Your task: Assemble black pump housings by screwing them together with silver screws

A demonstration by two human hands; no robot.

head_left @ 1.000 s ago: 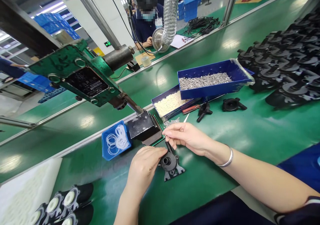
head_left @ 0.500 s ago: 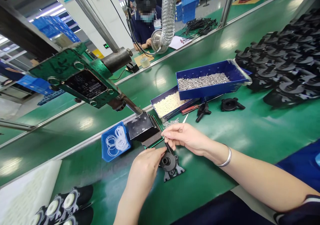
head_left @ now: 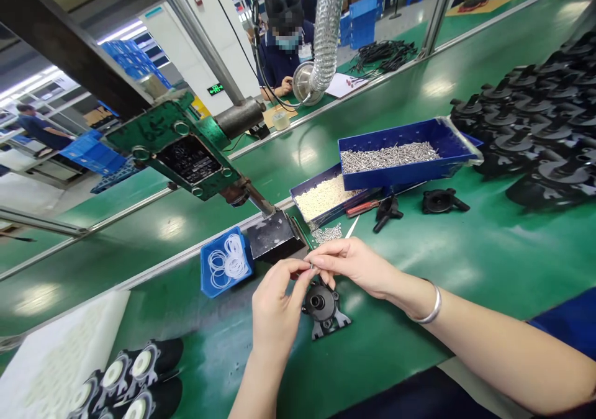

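A black round plastic housing [head_left: 325, 311] lies on the green belt in front of me. Just above it my left hand [head_left: 275, 310] and my right hand [head_left: 354, 262] meet fingertip to fingertip. Both pinch a tiny thin metal piece between them, too small to name. The left hand is off the housing. A silver bangle [head_left: 431, 307] sits on my right wrist. A scatter of small metal beads [head_left: 328, 233] lies just beyond my hands.
A green press machine [head_left: 186, 152] with a black block [head_left: 272, 238] stands at the left. Blue trays hold white rings [head_left: 226, 262], white pellets [head_left: 323, 195] and metal pins [head_left: 388, 155]. Black housings are piled at the right [head_left: 540, 127] and lower left [head_left: 130, 375]. A masked person [head_left: 284, 40] works across the belt.
My left hand has lifted off the housing and come up to meet the right fingertips. The camera view has shifted slightly right and down.
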